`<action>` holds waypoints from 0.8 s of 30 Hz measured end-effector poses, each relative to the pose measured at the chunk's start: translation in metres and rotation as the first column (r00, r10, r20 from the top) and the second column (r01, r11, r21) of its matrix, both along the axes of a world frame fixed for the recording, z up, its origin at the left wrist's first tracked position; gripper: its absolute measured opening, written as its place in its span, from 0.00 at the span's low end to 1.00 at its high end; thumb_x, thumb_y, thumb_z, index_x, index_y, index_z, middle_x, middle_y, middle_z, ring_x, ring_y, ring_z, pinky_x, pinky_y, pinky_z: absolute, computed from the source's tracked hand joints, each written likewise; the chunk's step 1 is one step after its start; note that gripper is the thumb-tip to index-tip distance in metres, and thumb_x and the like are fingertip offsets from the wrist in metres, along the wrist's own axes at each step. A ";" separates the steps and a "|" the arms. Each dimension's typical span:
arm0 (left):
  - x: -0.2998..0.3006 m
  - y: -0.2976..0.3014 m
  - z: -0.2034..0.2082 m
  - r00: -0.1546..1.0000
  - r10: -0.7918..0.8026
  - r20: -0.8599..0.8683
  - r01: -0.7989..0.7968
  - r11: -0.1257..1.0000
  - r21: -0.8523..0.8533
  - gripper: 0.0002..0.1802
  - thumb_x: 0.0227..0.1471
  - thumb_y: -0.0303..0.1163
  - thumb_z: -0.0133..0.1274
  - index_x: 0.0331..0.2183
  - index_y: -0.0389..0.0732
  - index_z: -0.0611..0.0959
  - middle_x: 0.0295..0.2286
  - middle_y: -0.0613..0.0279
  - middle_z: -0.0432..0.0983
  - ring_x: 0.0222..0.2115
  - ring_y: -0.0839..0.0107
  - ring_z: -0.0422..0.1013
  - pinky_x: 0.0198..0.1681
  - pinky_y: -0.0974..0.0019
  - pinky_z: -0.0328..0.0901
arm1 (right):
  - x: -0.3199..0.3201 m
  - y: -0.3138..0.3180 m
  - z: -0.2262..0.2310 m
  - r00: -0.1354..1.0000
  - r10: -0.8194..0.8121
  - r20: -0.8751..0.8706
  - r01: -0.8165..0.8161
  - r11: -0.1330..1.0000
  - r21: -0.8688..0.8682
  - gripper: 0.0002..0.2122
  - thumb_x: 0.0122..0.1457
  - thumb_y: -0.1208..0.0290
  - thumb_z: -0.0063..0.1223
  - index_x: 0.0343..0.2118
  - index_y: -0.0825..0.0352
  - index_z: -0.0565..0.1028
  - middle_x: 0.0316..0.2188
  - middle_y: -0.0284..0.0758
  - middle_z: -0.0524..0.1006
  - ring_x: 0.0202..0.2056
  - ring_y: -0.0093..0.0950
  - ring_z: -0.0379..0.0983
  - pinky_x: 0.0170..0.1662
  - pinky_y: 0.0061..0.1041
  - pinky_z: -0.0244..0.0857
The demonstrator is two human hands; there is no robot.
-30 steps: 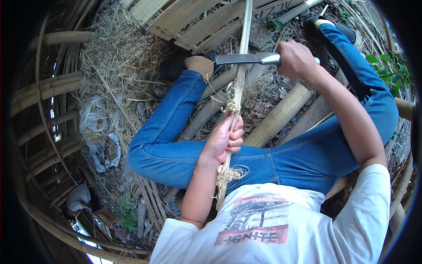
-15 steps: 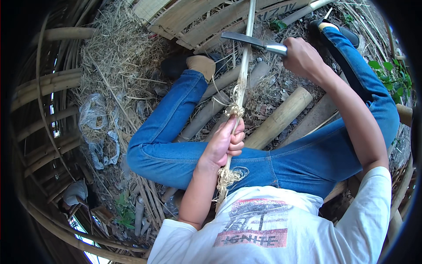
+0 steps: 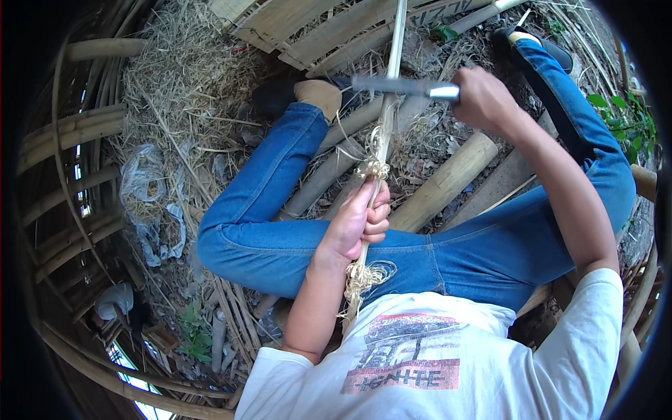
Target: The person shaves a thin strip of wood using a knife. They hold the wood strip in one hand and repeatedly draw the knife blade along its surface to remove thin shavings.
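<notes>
A long pale bamboo strip (image 3: pixel 396 42) runs from the top of the view down between my legs to my waist. My left hand (image 3: pixel 362 220) is closed around it, thumb lying along the strip. Just beyond that hand, curled shavings (image 3: pixel 373 168) cling to the strip, and a second bunch of shavings (image 3: pixel 365 278) hangs on it near my shirt. My right hand (image 3: pixel 484 100) grips the metal handle of a large knife (image 3: pixel 404 86). The blade lies crosswise over the strip, blurred by motion; whether it touches is unclear.
Thick bamboo poles (image 3: pixel 444 183) lie on the ground under and between my bent legs (image 3: pixel 266 175). Wooden slats (image 3: pixel 336 38) stand at the far side. Dry straw (image 3: pixel 189 77) and a crumpled plastic bag (image 3: pixel 143 182) are at left, beside a bamboo frame (image 3: pixel 77 133). Green leaves (image 3: pixel 633 129) grow at right.
The knife has come slightly toward me along the strip and its blade is now blurred. My right hand has shifted a little nearer; my left hand keeps its hold.
</notes>
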State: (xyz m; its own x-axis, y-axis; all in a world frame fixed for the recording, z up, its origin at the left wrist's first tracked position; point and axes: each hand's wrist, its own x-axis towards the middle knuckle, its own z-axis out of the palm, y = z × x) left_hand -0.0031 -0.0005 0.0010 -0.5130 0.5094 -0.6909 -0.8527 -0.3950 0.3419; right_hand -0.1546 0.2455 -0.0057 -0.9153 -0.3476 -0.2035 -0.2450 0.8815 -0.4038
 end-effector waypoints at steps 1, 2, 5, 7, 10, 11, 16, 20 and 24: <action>0.001 0.001 0.000 1.000 -0.004 0.000 0.004 1.000 0.002 0.20 0.62 0.49 0.29 0.22 0.49 0.61 0.11 0.80 0.45 0.09 0.88 0.39 0.09 0.80 0.36 | -0.005 0.007 -0.012 0.989 -0.079 -0.128 0.072 0.996 -0.056 0.08 0.40 0.75 0.51 0.25 0.73 0.74 0.22 0.50 0.75 0.28 0.46 0.74 0.34 0.38 0.69; 0.001 0.002 -0.001 1.000 0.006 -0.003 -0.006 1.000 -0.004 0.21 0.61 0.50 0.31 0.21 0.49 0.61 0.10 0.80 0.46 0.08 0.88 0.39 0.09 0.79 0.36 | -0.012 0.005 -0.007 0.986 -0.102 -0.135 0.095 0.994 -0.057 0.08 0.40 0.76 0.50 0.24 0.74 0.74 0.22 0.50 0.75 0.28 0.46 0.74 0.35 0.39 0.69; 0.002 -0.001 -0.002 1.000 0.017 -0.001 -0.017 1.000 -0.001 0.21 0.61 0.50 0.33 0.20 0.49 0.61 0.10 0.80 0.46 0.08 0.88 0.40 0.09 0.79 0.36 | 0.002 -0.002 0.004 1.000 -0.011 -0.013 0.011 1.000 -0.029 0.07 0.40 0.77 0.49 0.24 0.74 0.74 0.22 0.52 0.75 0.28 0.47 0.74 0.36 0.39 0.68; 0.003 0.000 -0.003 1.000 0.013 0.009 -0.013 1.000 0.012 0.21 0.60 0.50 0.33 0.20 0.49 0.61 0.11 0.80 0.46 0.09 0.88 0.40 0.09 0.79 0.36 | 0.009 -0.001 -0.003 0.999 0.032 -0.037 -0.033 0.998 -0.045 0.07 0.40 0.78 0.48 0.24 0.74 0.74 0.23 0.52 0.75 0.28 0.47 0.74 0.37 0.39 0.68; 0.001 0.000 -0.002 1.000 0.027 -0.009 -0.027 1.000 0.003 0.21 0.61 0.50 0.33 0.20 0.50 0.61 0.11 0.80 0.47 0.08 0.88 0.40 0.09 0.80 0.36 | -0.005 0.000 -0.006 0.993 0.038 -0.108 -0.039 0.999 -0.008 0.07 0.39 0.78 0.48 0.23 0.74 0.74 0.23 0.53 0.75 0.28 0.48 0.74 0.37 0.40 0.68; 0.001 -0.002 -0.004 1.000 0.012 -0.013 -0.012 1.000 0.008 0.21 0.61 0.49 0.31 0.21 0.49 0.61 0.11 0.80 0.46 0.08 0.89 0.40 0.09 0.80 0.36 | 0.001 -0.003 -0.004 0.995 -0.011 -0.099 0.006 0.999 -0.052 0.07 0.39 0.78 0.48 0.23 0.73 0.74 0.22 0.51 0.75 0.28 0.47 0.73 0.37 0.39 0.68; 0.004 0.001 -0.002 1.000 -0.001 0.004 0.001 1.000 0.003 0.20 0.62 0.49 0.29 0.22 0.49 0.60 0.10 0.80 0.46 0.08 0.89 0.39 0.10 0.80 0.36 | -0.002 0.005 -0.004 0.996 0.007 -0.085 -0.009 1.000 -0.030 0.07 0.40 0.77 0.49 0.24 0.73 0.74 0.21 0.52 0.74 0.27 0.46 0.74 0.34 0.39 0.69; 0.003 -0.002 -0.002 1.000 0.006 -0.009 -0.006 1.000 -0.014 0.20 0.62 0.49 0.29 0.22 0.49 0.60 0.10 0.80 0.46 0.08 0.88 0.39 0.09 0.80 0.36 | -0.006 0.001 0.009 1.000 0.002 0.027 -0.002 1.000 0.011 0.09 0.40 0.77 0.49 0.26 0.73 0.74 0.24 0.52 0.75 0.29 0.47 0.74 0.37 0.38 0.69; 0.003 -0.002 -0.003 1.000 0.014 0.025 -0.014 0.999 0.031 0.21 0.61 0.50 0.33 0.20 0.50 0.61 0.11 0.80 0.46 0.09 0.88 0.40 0.09 0.79 0.36 | 0.005 -0.002 -0.007 0.999 -0.007 -0.053 0.006 1.000 -0.030 0.08 0.40 0.76 0.49 0.26 0.73 0.74 0.24 0.52 0.74 0.32 0.47 0.73 0.40 0.39 0.66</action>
State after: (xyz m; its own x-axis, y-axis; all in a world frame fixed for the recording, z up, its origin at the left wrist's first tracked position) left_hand -0.0006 -0.0024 -0.0023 -0.5029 0.5239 -0.6875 -0.8552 -0.4172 0.3076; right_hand -0.1500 0.2431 -0.0130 -0.9268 -0.3469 -0.1441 -0.2611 0.8707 -0.4168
